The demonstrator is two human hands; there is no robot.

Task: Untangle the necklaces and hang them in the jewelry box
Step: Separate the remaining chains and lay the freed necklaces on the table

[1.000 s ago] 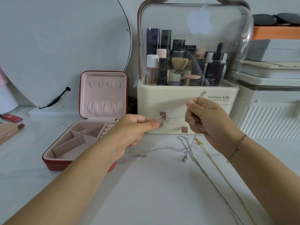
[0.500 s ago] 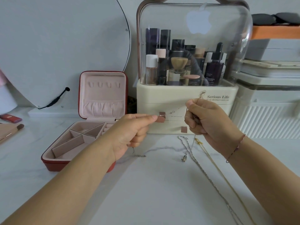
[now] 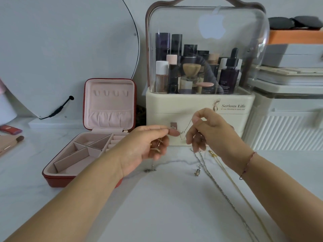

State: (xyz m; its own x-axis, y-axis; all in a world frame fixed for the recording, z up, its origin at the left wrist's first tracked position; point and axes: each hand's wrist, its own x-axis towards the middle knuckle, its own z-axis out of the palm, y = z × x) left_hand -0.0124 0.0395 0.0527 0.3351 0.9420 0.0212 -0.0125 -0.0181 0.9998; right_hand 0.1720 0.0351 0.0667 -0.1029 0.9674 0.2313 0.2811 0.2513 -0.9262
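Observation:
A thin silver necklace (image 3: 185, 131) hangs slack in a V between my two hands, above the white tabletop. My left hand (image 3: 146, 145) pinches one end between thumb and forefinger, and more chain dangles under its palm. My right hand (image 3: 208, 130) pinches the other end. On the table below lie a twisted silver chain (image 3: 216, 184) and a pale gold chain (image 3: 232, 179), running toward the lower right. The red jewelry box (image 3: 87, 151) stands open at the left, its pink lid upright with a row of hooks (image 3: 111, 93).
A cream cosmetics organizer (image 3: 197, 105) with a clear dome and several bottles stands right behind my hands. A round mirror (image 3: 61, 49) leans at the back left. White storage bins (image 3: 288, 110) fill the right. A makeup brush (image 3: 12, 142) lies at the far left edge.
My hands have come closer together, so the taut chain now sags into a V. My left hand has turned palm-up, and my right hand's fingers have loosened.

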